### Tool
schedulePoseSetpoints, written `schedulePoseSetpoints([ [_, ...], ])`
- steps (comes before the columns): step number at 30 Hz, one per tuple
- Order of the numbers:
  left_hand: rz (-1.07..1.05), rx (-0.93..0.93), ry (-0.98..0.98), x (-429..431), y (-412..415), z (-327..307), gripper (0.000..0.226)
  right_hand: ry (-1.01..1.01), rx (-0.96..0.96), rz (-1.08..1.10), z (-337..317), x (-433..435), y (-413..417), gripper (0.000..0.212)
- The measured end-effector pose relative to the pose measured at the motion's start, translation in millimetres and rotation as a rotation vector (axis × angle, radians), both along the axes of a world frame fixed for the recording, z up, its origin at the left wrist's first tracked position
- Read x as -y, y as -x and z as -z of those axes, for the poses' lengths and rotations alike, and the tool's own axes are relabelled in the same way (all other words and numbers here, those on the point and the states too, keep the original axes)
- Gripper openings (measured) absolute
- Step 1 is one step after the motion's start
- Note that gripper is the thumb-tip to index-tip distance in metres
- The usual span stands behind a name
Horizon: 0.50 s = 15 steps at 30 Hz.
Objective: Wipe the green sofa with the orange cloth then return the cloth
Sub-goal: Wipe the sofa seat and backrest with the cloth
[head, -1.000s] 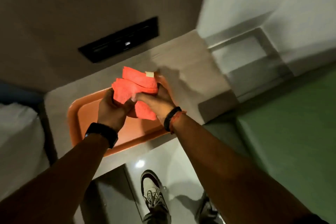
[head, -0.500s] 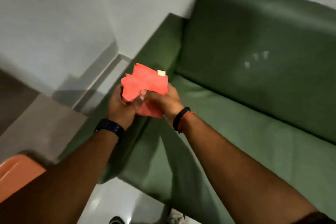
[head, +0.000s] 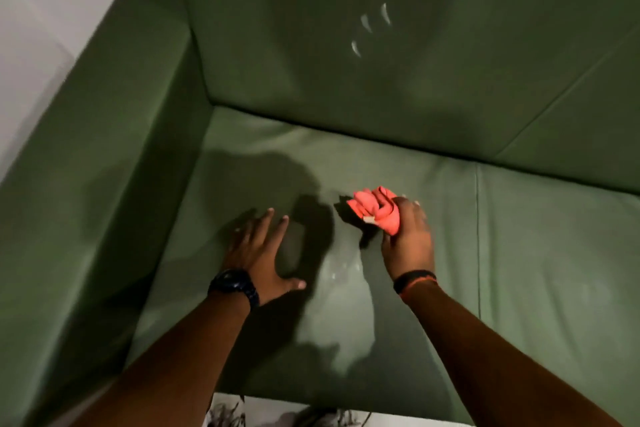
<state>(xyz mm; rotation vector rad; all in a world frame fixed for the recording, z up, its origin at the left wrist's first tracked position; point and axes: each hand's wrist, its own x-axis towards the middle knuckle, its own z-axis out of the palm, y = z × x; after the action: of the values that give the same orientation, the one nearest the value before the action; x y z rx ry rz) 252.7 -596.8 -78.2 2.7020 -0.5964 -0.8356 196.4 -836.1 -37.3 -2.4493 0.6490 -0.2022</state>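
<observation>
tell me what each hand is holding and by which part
The right hand grips the bunched orange cloth by its lower end, fingers wrapped round. The left hand holds nothing, spread open.

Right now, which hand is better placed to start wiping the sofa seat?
The right hand. Its fingers are closed on the bunched orange cloth, low over the seat cushion. The left hand is spread flat on the cushion and holds nothing.
</observation>
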Motion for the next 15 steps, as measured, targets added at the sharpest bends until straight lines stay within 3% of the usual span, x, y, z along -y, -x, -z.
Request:
schedulePoseSetpoints([
  [3,0.046,0.015,-0.136,-10,10,34,0.134,0.042,-0.258,-0.097,43,-13,18,0.064],
  [5,0.043,0.058,-0.150,-11,16,45,0.138,0.085,-0.324,-0.150,62,-37,29,0.076],
  [8,0.024,0.107,-0.138,-11,19,53,0.139,0.140,-0.307,-0.395,75,-71,46,0.093],
  [11,0.021,0.122,-0.135,-10,19,54,0.138,0.260,-0.186,-0.702,75,-58,59,0.088],
  [13,0.013,0.125,-0.147,-9,19,53,0.139,0.252,-0.167,-0.664,72,-37,54,0.081],
  [15,0.015,0.129,-0.159,-8,19,52,0.139,0.147,-0.244,-0.464,69,-39,45,0.081],
])
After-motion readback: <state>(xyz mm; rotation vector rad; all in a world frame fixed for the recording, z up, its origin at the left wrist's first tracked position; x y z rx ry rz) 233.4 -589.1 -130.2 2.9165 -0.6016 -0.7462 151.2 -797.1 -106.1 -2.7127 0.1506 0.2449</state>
